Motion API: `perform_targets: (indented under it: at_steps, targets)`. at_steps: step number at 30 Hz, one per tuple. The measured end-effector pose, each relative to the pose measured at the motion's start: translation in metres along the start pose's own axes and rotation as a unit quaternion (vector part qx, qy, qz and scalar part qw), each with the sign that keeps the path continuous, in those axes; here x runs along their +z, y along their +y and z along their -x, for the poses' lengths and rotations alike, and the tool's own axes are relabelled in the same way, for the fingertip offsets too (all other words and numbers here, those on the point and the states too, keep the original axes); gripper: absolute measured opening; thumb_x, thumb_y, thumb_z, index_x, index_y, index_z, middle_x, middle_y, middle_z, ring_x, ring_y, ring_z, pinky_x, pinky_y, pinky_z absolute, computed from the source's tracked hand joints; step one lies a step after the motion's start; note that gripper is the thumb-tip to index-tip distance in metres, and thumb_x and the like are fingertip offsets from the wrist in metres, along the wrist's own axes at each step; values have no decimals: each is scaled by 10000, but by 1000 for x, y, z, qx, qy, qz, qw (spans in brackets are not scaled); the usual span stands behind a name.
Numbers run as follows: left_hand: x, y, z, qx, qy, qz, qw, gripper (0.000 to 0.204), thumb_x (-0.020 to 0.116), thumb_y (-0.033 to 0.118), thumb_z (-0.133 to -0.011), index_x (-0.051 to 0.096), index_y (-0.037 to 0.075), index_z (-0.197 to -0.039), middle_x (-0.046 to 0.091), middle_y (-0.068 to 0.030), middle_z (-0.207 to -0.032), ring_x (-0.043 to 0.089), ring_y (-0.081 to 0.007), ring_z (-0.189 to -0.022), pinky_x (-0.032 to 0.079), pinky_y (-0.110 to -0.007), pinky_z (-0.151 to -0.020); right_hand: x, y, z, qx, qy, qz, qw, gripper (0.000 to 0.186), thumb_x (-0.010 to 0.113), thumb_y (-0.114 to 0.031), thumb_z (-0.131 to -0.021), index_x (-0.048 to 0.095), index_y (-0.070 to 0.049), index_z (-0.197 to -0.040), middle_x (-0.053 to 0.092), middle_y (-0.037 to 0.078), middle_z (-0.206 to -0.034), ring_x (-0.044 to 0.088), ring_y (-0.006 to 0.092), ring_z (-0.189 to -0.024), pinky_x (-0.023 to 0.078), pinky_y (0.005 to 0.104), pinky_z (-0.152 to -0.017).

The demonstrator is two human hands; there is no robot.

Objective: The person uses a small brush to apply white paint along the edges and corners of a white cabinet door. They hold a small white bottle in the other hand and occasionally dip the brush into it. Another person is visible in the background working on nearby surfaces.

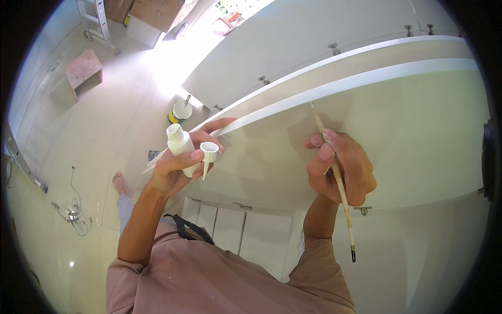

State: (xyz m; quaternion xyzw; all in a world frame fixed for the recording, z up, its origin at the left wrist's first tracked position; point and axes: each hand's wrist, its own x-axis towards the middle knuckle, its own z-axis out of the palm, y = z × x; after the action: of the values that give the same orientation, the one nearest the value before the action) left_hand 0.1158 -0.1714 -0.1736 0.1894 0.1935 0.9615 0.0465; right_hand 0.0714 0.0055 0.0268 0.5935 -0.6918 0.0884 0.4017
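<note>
Head view: your left hand [175,170], at 9 o'clock from the centre, has its fingers curled round an uncapped white bottle [179,144], with a nozzle cap [209,149] kept beside the thumb tip; which fingers pinch the cap, you can't tell from here. Your right hand [348,167], at 3 o'clock, has its fingers closed firmly on the shaft of a thin brush [341,188]. The brush's tip points to 11 o'clock and seems to meet the pale panel [408,115], just below the near white edge [429,65].

Your likeliest trouble is a spill: the bottle leans with its mouth bare, so a turn of your wrist could tip it. Your left hand's double load could also let the cap slip and drop. One finger of that hand reaches to the panel's edge, and might smear anything wet there. A jolt to your right forearm could drag the tip off its line.

Count one bottle, one cap and one brush in your hands. Beyond them are one bucket [180,111] and one stool [83,68] towards 10 o'clock, one stepladder [99,26] between 10 and 11, and at least four hinges [333,49] from 11 to 1 o'clock.
</note>
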Motion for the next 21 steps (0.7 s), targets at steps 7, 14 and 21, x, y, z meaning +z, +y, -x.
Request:
perform_targets:
  at_steps: [7, 14, 21]
  targets:
    - [0, 1, 0, -5, -8, 3, 1000, 333, 659, 247, -763, 696, 15, -999, 360, -205, -1473, 537, -69, -653, 406, -181, -556, 1, 0, 0, 9, 12, -11, 1000, 116, 581, 38, -819, 605, 124, -893, 629, 177, -620, 641, 248, -473, 550, 302, -428]
    - [2, 2, 0, -6, -6, 5, 1000, 331, 663, 244, -764, 691, 16, -1002, 347, -193, -1481, 528, -73, -646, 392, -191, -556, 3, 0, 1, 16, 18, -4, 1000, 127, 593, 53, -785, 627, 100, -898, 625, 148, -604, 635, 228, -481, 550, 296, -448]
    - [4, 1, -1, 0, 4, -20, 1000, 359, 646, 290, -758, 677, 4, -973, 268, -249, -1513, 494, -44, -508, 429, -205, -574, 6, 1, 4, 24, 45, -10, 999, 172, 612, 76, -730, 658, 77, -896, 614, 93, -570, 621, 194, -489, 544, 284, -480]
